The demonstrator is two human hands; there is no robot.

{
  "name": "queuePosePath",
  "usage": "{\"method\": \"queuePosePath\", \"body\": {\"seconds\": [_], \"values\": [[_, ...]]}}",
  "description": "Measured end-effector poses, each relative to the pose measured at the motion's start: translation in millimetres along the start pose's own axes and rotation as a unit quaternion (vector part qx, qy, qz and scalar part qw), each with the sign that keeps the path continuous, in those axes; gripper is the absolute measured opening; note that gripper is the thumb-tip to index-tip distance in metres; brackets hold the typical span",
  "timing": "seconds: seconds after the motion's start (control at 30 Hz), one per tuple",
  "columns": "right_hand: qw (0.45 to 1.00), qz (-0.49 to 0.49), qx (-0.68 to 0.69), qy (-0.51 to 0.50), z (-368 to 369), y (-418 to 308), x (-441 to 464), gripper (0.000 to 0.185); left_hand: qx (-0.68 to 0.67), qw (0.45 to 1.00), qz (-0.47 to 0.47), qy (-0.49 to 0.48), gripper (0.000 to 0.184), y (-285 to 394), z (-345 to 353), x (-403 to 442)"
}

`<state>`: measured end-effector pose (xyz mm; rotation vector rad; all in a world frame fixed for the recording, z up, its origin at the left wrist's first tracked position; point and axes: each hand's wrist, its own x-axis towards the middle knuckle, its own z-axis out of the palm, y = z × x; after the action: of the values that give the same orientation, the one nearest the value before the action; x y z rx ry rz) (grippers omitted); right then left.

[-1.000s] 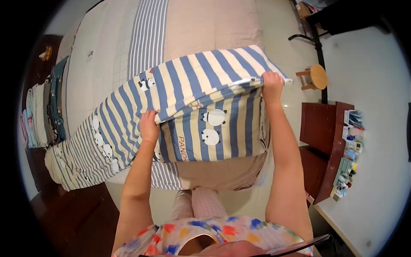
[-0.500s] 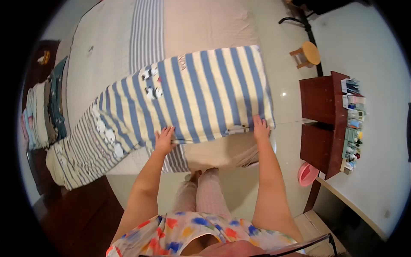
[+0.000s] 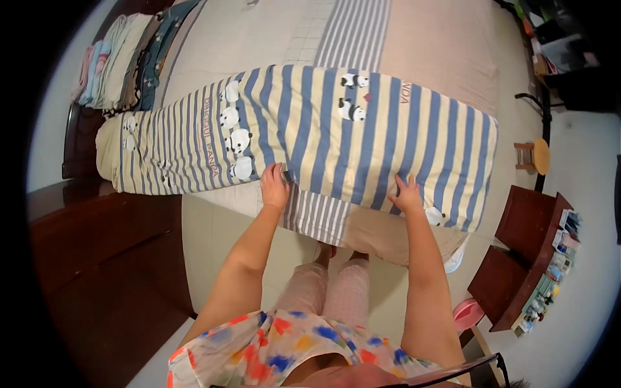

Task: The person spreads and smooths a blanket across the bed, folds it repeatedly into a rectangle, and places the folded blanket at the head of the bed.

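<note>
A blue-and-cream striped cloth with panda prints point(image 3: 323, 136) lies folded in a long strip across the near side of the bed point(image 3: 440, 45). My left hand point(image 3: 275, 185) touches its near edge, with the fingers close together at a small dark bit of the edge; whether they grip it is hard to make out. Farther right, my right hand point(image 3: 407, 193) rests on the striped cloth near the same edge, its thumb and fingers spread. The cloth's right end lies flat, and its narrower left end reaches the dark headboard side.
Folded clothes point(image 3: 123, 58) are stacked at the upper left. A dark wooden cabinet point(image 3: 116, 258) stands at the lower left. On the right are a round wooden stool point(image 3: 541, 156), a red-brown cabinet point(image 3: 527, 223) with small items on it, and a pink basin point(image 3: 467, 314).
The raised near edge of the cloth has come down flat. My right hand has moved left along the cloth, away from its right end. The view has turned toward the left.
</note>
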<state>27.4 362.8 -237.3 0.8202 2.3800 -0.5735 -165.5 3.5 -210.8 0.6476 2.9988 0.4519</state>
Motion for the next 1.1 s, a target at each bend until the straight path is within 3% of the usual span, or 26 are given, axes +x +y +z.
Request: {"method": "queuePosePath", "body": {"seconds": [0.03,0.2,0.23,0.33,0.37,0.47,0.57,0.67,0.7,0.8,0.93,1.07,1.1], "values": [[0.999,0.008,0.001,-0.039,8,1,15,0.092,0.017,1.0,-0.001,-0.017,0.07,-12,-1,9],[0.997,0.019,-0.03,-0.072,18,6,38,0.094,0.145,0.987,0.06,-0.035,0.073,-63,15,56],[0.996,0.018,-0.038,-0.077,20,8,42,0.095,0.133,0.988,0.072,-0.03,0.061,-74,22,65],[0.994,0.019,-0.05,-0.094,16,10,46,0.098,0.087,0.979,0.026,-0.181,0.048,-87,15,79],[0.993,0.019,-0.051,-0.101,14,10,46,0.099,0.062,0.986,0.08,-0.133,0.043,-86,5,77],[0.99,0.013,-0.063,-0.126,9,10,51,0.101,0.005,0.974,0.107,-0.198,0.048,-121,-2,78],[0.986,0.006,-0.077,-0.147,6,14,55,0.101,0.054,0.957,0.126,-0.255,0.06,-137,-12,76],[0.983,0.01,-0.087,-0.16,4,13,53,0.1,0.08,0.983,0.136,-0.097,0.067,-96,-38,69],[0.982,0.012,-0.089,-0.164,3,11,55,0.099,0.074,0.983,0.115,-0.125,0.066,-95,-34,73],[0.982,0.011,-0.085,-0.167,1,10,55,0.099,0.144,0.98,0.13,-0.047,0.077,-116,5,95],[0.979,0.016,-0.088,-0.183,-1,10,56,0.1,0.13,0.979,0.075,-0.138,0.074,-79,-10,110],[0.978,0.011,-0.097,-0.184,2,11,62,0.1,0.124,0.985,0.081,-0.086,0.055,-94,18,123],[0.978,0.01,-0.1,-0.185,1,9,61,0.1,0.118,0.985,0.048,-0.116,0.051,-92,15,130]]}}
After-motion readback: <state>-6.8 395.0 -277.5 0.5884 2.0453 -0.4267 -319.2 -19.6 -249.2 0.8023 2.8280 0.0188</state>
